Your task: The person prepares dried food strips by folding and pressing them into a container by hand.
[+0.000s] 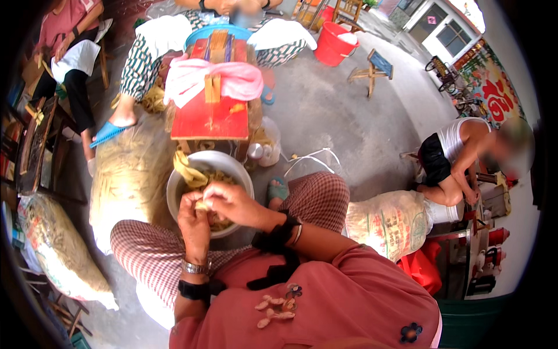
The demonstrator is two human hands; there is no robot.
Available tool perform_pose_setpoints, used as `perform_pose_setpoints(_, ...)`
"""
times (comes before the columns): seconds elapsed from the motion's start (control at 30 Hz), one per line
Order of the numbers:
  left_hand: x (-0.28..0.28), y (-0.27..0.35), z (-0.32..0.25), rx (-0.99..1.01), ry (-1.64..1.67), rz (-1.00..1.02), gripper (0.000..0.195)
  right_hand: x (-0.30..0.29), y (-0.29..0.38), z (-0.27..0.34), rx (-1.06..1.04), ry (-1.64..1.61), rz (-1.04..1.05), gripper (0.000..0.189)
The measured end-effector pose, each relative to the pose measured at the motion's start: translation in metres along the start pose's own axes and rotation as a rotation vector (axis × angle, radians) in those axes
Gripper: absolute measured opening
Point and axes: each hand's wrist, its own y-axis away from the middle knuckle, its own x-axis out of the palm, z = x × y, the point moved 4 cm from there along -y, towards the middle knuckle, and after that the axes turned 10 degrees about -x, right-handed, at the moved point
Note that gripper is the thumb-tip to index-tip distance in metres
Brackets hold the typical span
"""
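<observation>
My left hand [195, 222] is raised over a white basin [249, 176], its fingers closed on a small pale yellow piece [200, 205]. My right hand [233, 205] meets it from the right, fingertips bent at the same piece; whether they pinch it cannot be told. Yellowish-brown strips [220, 178] lie in the basin, partly hidden by my hands. A longer yellow strip [188, 171] hangs over the basin's back left rim. Just beyond stands a red-topped wooden bench [209, 122] with a wooden block [212, 88] and a pink cloth [239, 80] on it.
Left of the basin lies a large clear sack of yellow strips [130, 174]; another sack [65, 248] is farther left. A person sits across the bench, another at upper left, a third at right beside a woven sack [388, 222]. A red bucket [331, 46] and folding stool [374, 72] stand beyond.
</observation>
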Motion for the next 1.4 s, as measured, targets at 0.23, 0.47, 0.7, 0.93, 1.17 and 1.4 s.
perform_pose_setpoints(0.23,0.002,0.010,-0.010,-0.199,0.188,0.175,0.016,-0.011,0.007,-0.008,0.110,-0.240,0.095,0.017)
perform_pose_setpoints(0.47,0.012,0.016,-0.011,-0.295,0.211,0.317,0.021,-0.016,0.014,-0.005,0.073,-0.261,0.087,0.009)
perform_pose_setpoints(0.7,0.022,0.014,-0.015,-0.246,0.080,0.319,0.007,-0.023,0.021,-0.008,0.120,-0.278,-0.058,0.009)
perform_pose_setpoints(0.93,0.038,0.019,-0.021,-0.059,0.016,0.337,0.023,-0.032,0.023,-0.031,0.159,-0.337,-0.145,0.008)
perform_pose_setpoints(1.17,0.032,0.029,-0.007,-0.134,-0.066,0.251,0.029,-0.031,0.031,-0.029,0.037,-0.145,-0.258,0.009)
perform_pose_setpoints(1.4,0.032,0.022,-0.016,-0.224,-0.063,0.453,0.031,-0.054,0.033,-0.018,0.036,-0.327,-0.439,0.010)
